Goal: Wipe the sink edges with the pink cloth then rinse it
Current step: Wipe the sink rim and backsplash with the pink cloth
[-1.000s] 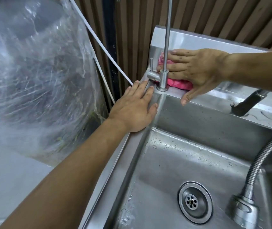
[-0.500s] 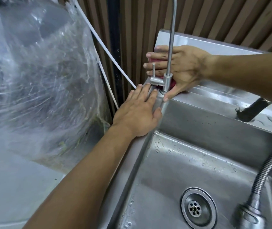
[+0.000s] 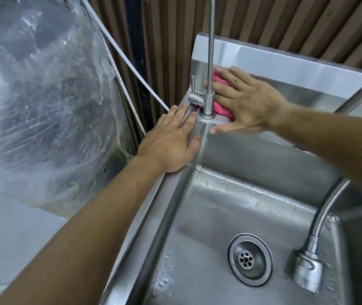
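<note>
The pink cloth (image 3: 219,81) lies on the back ledge of the steel sink (image 3: 171,194), in its far left corner just behind the thin tap (image 3: 207,102). My right hand (image 3: 246,100) presses flat on the cloth, fingers spread, covering most of it; pink shows above and below the fingers. My left hand (image 3: 171,139) rests palm down on the sink's left rim, fingers pointing at the tap's base, holding nothing.
A flexible spray hose with its head (image 3: 305,267) hangs over the wet basin at the right, near the drain (image 3: 250,259). A steel backsplash (image 3: 285,62) stands before a slatted wooden wall. A big clear plastic bag (image 3: 43,95) and white cable (image 3: 127,58) sit left of the sink.
My right hand has slid the cloth to the right, back out from behind the tap, after pushing it left into the corner. The left hand stays on the rim.
</note>
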{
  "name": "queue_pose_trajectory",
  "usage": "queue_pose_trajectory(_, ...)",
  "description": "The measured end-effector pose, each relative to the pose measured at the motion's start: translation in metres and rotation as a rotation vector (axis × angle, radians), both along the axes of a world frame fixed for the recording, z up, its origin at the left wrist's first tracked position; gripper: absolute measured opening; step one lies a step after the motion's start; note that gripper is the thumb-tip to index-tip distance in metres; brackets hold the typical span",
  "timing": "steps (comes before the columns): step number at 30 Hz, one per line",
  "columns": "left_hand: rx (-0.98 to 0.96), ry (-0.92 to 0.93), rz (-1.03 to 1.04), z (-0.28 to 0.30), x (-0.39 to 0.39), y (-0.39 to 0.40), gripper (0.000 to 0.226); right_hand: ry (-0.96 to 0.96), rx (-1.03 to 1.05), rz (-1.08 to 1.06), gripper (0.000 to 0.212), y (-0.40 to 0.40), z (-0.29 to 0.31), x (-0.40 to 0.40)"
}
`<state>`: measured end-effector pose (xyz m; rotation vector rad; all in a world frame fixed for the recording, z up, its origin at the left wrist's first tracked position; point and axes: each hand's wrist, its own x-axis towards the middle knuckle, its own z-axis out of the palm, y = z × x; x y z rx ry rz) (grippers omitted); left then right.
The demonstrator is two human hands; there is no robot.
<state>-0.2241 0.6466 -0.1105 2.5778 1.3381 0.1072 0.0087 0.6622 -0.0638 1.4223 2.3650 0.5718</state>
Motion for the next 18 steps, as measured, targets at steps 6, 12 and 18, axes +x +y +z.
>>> queue_pose_trajectory(6,0.028,0.010,-0.026,-0.005,-0.003,0.004,0.068,0.445,0.130,-0.488,0.094,-0.047,-0.048,-0.019)
queue_pose_trajectory(12,0.030,-0.016,-0.018,-0.006,-0.002,0.005,0.067,0.773,0.203,-1.048,0.098,-0.059,-0.053,-0.043)
queue_pose_trajectory(18,0.048,-0.013,-0.034,-0.009,-0.002,0.008,0.068,0.695,0.171,-0.654,0.086,-0.056,-0.050,-0.063)
